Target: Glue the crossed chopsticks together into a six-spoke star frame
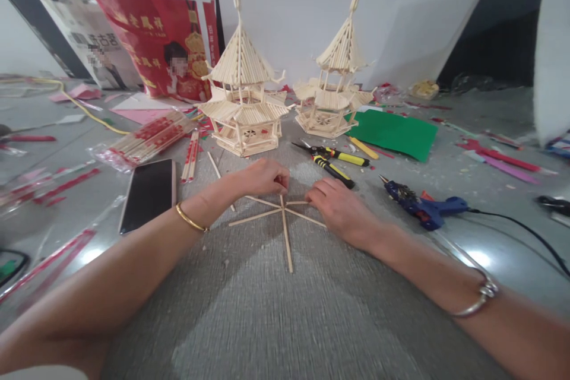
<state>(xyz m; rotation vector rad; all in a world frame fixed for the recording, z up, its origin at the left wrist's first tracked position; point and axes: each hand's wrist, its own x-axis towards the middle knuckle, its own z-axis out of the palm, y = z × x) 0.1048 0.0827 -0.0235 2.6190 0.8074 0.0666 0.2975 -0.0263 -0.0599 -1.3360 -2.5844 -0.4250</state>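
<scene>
A star of thin wooden sticks [285,231] lies flat on the grey mat [276,309], its spokes crossing at one centre. My left hand [262,177] rests on the upper left spokes, fingertips pinched at the far end of a stick near the centre. My right hand [338,208] lies palm down on the right spokes, fingers pointing at the crossing. Both hands press on the star. A gold bangle sits on my left wrist, a silver one on my right.
Two stick pagoda models [243,89] [336,83] stand behind. Yellow-handled cutters [332,163] and a blue glue gun [423,208] with a cord lie to the right, beside a green sheet [396,133]. A phone [149,193] and packs of chopsticks [146,139] lie left; a red bag [164,35] stands behind.
</scene>
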